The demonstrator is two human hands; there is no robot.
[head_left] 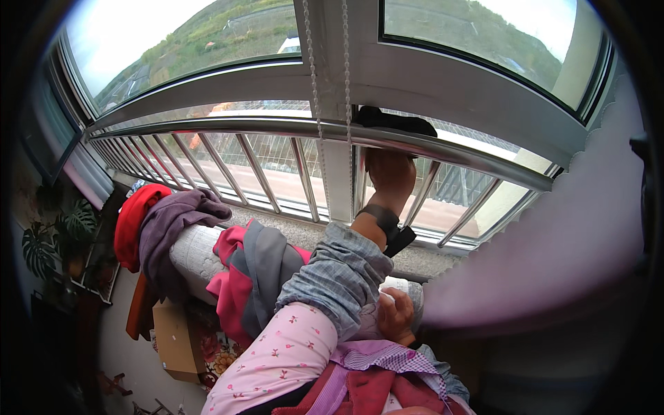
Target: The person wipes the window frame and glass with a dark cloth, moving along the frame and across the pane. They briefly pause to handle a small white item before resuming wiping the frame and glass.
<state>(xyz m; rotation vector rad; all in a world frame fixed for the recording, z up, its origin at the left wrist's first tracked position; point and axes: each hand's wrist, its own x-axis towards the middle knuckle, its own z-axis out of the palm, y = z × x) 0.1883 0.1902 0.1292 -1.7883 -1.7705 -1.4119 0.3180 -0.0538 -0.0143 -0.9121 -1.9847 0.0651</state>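
Observation:
My left hand [391, 171] reaches up to the metal railing, its fingers partly hidden behind the top rail. It is closed on a black cloth [395, 123] that bulges above the rail, against the window frame. A dark band [380, 218] circles that wrist, below which are a grey checked cuff [339, 273] and a pink flowered sleeve [280, 353]. Lower down, my right hand [396, 317] rests by the end of a light-coloured padded roll, fingers curled. Something small and white [387, 296], perhaps tissue or cloth, shows at its fingertips.
Clothes hang over a pale padded roll [197, 259]: a red one [138, 225], a purple one [180, 214], a pink and grey one [252, 277]. Bead chains [347, 72] dangle before the windows. A pale curtain [539, 256] hangs right; a cardboard box [176, 342] and plants [52, 238] are left.

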